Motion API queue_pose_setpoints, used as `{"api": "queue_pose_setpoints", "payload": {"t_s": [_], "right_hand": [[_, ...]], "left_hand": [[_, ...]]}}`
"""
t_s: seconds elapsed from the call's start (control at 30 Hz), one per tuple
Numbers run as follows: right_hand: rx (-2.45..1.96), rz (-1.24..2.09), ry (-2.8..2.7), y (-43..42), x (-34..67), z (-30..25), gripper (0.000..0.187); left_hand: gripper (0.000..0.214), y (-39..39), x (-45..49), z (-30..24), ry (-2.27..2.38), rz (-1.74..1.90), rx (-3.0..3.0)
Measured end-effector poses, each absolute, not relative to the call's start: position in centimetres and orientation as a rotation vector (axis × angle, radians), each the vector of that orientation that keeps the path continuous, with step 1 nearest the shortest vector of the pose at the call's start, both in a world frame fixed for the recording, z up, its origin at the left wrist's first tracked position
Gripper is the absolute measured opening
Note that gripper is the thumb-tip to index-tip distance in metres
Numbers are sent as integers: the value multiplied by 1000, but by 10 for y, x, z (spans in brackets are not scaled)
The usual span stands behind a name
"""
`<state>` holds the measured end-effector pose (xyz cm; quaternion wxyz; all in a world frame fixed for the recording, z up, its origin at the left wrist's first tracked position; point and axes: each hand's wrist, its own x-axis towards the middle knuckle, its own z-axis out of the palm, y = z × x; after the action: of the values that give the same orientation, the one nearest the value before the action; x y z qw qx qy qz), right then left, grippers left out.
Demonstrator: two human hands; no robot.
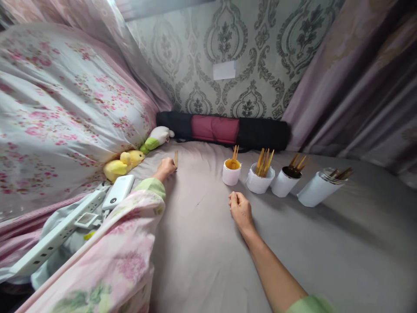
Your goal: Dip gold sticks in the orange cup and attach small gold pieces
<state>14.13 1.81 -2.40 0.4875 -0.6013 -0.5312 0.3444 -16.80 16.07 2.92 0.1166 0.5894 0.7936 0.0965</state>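
Your right forearm (272,265) angles forward-left; right hand (241,211) curls, fingertips together, near the leftmost cup (231,176). Your left hand (165,167), well apart, pinches thin sticks (176,159).

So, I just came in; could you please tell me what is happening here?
A person is handling thin sticks over a grey sheet. The left hand holds a few of them upright. The right hand is loosely curled in front of the leftmost of four white containers; I cannot tell whether its fingers hold anything. Other sticks stand in all four containers, lined up on the right.
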Motion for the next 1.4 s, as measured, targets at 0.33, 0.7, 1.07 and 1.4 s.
{"api": "queue_pose_setpoints", "payload": {"t_s": [0.33,0.7,1.07,1.4], "right_hand": [[-1476,827,-1305,16,141,-23,38],[-1465,825,-1296,16,140,-21,40],[-1465,790,-1317,15,140,-22,38],[-1456,759,-1322,15,140,-20,36]], "left_hand": [[30,168,-163,20,2382,114,1827],[32,174,-165,16,2404,41,1869],[31,168,-159,25,2415,23,1854],[24,168,-158,27,2428,82,1786]]}}
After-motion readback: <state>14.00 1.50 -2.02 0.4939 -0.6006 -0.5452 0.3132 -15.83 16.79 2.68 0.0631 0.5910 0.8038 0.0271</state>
